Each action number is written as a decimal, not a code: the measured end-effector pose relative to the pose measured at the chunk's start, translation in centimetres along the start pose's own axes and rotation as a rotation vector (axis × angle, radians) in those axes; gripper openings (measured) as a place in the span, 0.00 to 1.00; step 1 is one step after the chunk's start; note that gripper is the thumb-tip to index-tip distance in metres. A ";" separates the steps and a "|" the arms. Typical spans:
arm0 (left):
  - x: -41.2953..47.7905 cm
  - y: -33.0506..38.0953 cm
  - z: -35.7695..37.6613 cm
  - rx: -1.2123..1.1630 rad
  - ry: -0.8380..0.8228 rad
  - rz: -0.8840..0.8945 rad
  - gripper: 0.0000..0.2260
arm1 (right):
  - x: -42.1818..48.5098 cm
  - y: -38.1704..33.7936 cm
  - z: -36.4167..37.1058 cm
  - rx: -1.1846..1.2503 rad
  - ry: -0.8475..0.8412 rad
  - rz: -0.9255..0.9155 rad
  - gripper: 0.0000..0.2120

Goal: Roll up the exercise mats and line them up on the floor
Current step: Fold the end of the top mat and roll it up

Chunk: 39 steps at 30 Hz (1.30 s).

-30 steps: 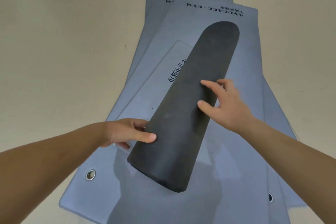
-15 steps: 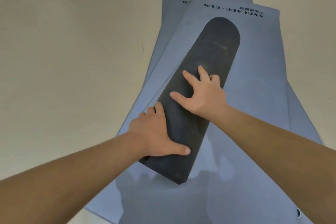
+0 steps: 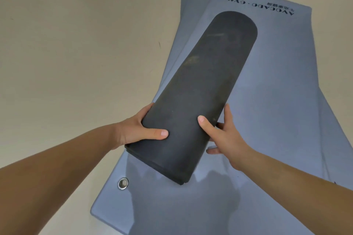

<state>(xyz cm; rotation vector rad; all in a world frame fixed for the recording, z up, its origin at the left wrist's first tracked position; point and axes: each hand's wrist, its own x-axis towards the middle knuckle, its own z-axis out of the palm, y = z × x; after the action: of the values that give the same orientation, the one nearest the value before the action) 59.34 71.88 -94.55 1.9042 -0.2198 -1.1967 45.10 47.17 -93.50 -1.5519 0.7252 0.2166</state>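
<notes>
A dark grey rolled mat (image 3: 200, 89) lies lengthwise away from me over a stack of flat blue-grey mats (image 3: 277, 101). My left hand (image 3: 137, 129) grips the roll's near left side, thumb on top and fingers tucked under. On the near right side my right hand (image 3: 223, 135) holds the roll, thumb pressed on top and fingers below it. The near end of the roll sits raised above the flat mats and casts a shadow on them.
The flat mats fan out slightly, with black lettering at their far end and a metal eyelet (image 3: 123, 183) at the near left corner. Beige floor (image 3: 76, 53) spreads to the left and right. A wall base runs along the top edge.
Both hands have slid from pressing on top of the roll to grasping its near end from either side. The roll's near end now sits raised off the flat mats.
</notes>
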 end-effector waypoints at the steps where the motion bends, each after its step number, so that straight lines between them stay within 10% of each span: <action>1: 0.1 0.0 -0.3 0.012 -0.029 -0.018 0.49 | 0.2 0.3 -0.1 -0.071 0.056 -0.080 0.45; 17: 0.3 0.0 0.0 0.104 -0.196 -0.122 0.43 | -4.4 2.7 4.4 -0.126 0.084 -0.029 0.68; 23: -0.3 -1.1 -0.3 0.076 0.008 -0.070 0.71 | -4.7 1.6 5.6 -0.121 0.120 0.010 0.66; 32: -4.3 -3.8 -0.9 -0.195 0.099 0.039 0.39 | -4.6 0.3 7.7 -0.332 0.014 0.020 0.66; 39: -10.6 -11.2 -5.0 -0.439 0.336 -0.042 0.35 | -1.6 -2.1 15.9 -0.520 -0.279 -0.052 0.66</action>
<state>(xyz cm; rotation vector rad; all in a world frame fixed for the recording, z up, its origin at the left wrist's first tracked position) 54.73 87.42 -94.99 1.6865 0.2469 -0.8467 49.61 62.67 -93.06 -1.9769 0.4222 0.6070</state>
